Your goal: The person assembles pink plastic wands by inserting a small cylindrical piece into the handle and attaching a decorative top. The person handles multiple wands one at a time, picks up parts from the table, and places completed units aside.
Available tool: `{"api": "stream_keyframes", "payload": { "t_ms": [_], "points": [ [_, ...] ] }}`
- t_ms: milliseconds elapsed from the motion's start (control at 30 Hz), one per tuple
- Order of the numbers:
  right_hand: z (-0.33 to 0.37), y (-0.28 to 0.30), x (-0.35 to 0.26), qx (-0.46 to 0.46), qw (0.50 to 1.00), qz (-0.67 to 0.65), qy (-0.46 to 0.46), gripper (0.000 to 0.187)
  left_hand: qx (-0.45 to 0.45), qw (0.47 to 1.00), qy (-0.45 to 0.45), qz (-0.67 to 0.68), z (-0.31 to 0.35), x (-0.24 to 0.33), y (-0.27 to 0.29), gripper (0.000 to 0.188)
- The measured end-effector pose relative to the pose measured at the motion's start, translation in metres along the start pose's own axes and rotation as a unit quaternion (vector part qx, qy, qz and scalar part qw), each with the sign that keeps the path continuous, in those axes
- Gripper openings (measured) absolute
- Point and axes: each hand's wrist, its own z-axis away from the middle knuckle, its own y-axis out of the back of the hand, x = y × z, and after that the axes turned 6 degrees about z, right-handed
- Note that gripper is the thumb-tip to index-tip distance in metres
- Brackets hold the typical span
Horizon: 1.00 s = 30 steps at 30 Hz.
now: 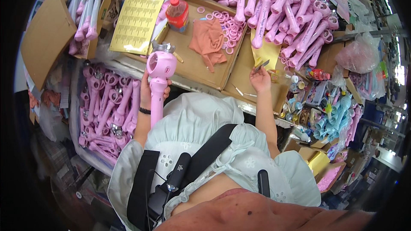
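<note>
My left hand (pixel 145 95) is closed round the handle of a pink toy wand (pixel 158 87), which stands upright with its round, windowed head and silver crown at the top. Over the board on the right, my right hand (pixel 260 80) pinches a small dark flat piece (pixel 264 64), pointed like a blade; its exact kind is unclear. That piece is in front of a gold-yellow sheet (pixel 269 55). Many similar pink wand handles (pixel 295 21) are piled beyond my right hand. On my left, a lined crate (pixel 77 115) holds more pink wands with round heads.
Pink rings (pixel 231 30) lie beside an orange cloth (pixel 207 38) in a shallow cardboard tray (pixel 188 66). A red-capped bottle (pixel 177 15) stands near a yellow printed sheet (pixel 137 23). Small bottles and blue toy parts (pixel 334 117) crowd the right side.
</note>
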Motion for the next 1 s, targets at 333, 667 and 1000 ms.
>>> {"api": "stream_keyframes", "payload": {
  "t_ms": [333,667,1000],
  "points": [
    [-0.043,0.043,0.035,0.054,0.991,0.123,-0.028,0.009,0.007,1.000,0.010,0.013,-0.006,0.000,0.014,0.069],
    [-0.010,0.043,0.082,0.035,0.972,0.227,0.046,0.007,0.041,0.993,0.069,-0.085,-0.010,0.010,0.011,0.067],
    [0.150,0.126,0.140,0.226,0.890,0.333,0.214,0.017,0.083,0.962,0.150,-0.211,-0.036,0.012,-0.027,0.063]
  ]
}}
